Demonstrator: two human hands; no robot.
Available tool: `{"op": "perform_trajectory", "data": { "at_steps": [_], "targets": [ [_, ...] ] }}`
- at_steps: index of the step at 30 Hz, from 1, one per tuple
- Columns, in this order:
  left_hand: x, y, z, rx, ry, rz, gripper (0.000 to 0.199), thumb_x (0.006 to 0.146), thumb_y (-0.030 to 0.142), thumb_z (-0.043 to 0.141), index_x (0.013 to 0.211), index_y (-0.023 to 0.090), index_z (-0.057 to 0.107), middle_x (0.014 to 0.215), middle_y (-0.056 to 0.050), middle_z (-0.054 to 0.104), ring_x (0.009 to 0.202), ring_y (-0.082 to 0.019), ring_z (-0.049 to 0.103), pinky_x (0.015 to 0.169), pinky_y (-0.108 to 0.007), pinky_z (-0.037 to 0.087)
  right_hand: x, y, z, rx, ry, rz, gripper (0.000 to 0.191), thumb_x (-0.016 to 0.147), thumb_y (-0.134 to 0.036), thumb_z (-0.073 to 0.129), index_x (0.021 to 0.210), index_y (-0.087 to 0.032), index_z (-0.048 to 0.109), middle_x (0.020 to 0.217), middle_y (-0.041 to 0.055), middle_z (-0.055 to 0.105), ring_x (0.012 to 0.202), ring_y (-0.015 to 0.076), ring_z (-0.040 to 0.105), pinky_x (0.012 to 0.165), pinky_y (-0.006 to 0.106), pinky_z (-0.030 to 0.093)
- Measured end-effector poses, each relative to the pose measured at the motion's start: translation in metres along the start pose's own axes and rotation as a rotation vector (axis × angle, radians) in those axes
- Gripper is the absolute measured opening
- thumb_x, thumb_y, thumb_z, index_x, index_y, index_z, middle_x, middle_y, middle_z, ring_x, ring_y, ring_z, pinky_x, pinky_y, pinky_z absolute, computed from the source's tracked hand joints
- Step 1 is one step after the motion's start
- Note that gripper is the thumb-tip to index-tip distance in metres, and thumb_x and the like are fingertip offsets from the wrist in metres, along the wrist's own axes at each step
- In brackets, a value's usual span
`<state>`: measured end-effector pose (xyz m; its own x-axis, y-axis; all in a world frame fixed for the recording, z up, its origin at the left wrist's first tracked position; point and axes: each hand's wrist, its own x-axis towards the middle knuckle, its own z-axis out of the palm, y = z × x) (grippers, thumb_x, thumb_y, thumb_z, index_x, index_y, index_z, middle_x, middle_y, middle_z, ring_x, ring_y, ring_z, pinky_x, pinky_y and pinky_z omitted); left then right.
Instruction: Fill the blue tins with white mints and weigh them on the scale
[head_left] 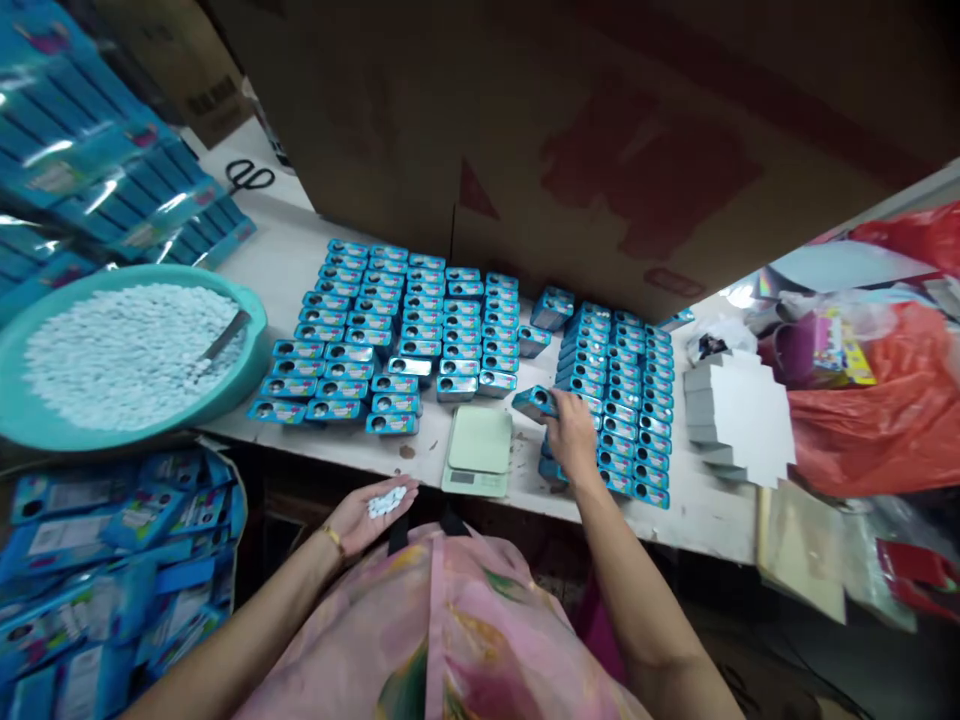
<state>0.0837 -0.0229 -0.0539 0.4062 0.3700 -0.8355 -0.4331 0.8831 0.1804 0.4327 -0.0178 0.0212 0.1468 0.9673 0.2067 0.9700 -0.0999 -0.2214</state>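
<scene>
My left hand (367, 515) is palm up at the table's front edge, cupping a small heap of white pellets (387, 501). To the right, my right hand (574, 435) grips the end of a small blue box (535, 402) with a dark round hole, beside the right-hand rows of similar blue boxes (619, 425). Between the hands lies a pale green scale (480, 442) with a small display and a bare top. More rows of blue boxes (424, 318) stand behind the scale and to its left.
A turquoise basin (259, 330) of white pellets with a scoop (225, 337) stands left, near black scissors (250, 176). A large cardboard box (487, 130) bounds the back. White cartons (750, 415) and red bags (877, 410) lie right; a bin of blue packets (112, 560) is lower left.
</scene>
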Motion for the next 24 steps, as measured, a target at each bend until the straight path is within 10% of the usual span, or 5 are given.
{"op": "perform_trajectory", "data": {
  "at_steps": [12, 24],
  "targets": [
    [-0.001, 0.014, -0.024, -0.164, 0.152, 0.039, 0.051, 0.081, 0.012, 0.036, 0.125, 0.038, 0.038, 0.106, 0.005, 0.063, 0.103, -0.018, 0.052, 0.082, -0.03, 0.052, 0.117, 0.049, 0.069, 0.05, -0.027, -0.056, 0.041, 0.076, -0.012, 0.047, 0.117, -0.018, 0.049, 0.114, 0.0085, 0.049, 0.103, 0.0197, 0.041, 0.083, 0.03, 0.038],
    [-0.04, 0.009, -0.013, -0.349, 0.362, 0.175, 0.059, 0.072, 0.004, 0.047, 0.13, 0.012, 0.038, 0.111, -0.016, 0.059, 0.095, -0.028, 0.058, 0.076, -0.035, 0.053, 0.232, 0.112, 0.08, -0.095, 0.01, 0.263, 0.035, 0.074, -0.01, 0.043, 0.104, -0.014, 0.06, 0.104, 0.0144, 0.053, 0.091, 0.023, 0.048, 0.075, 0.033, 0.039]
  ]
}}
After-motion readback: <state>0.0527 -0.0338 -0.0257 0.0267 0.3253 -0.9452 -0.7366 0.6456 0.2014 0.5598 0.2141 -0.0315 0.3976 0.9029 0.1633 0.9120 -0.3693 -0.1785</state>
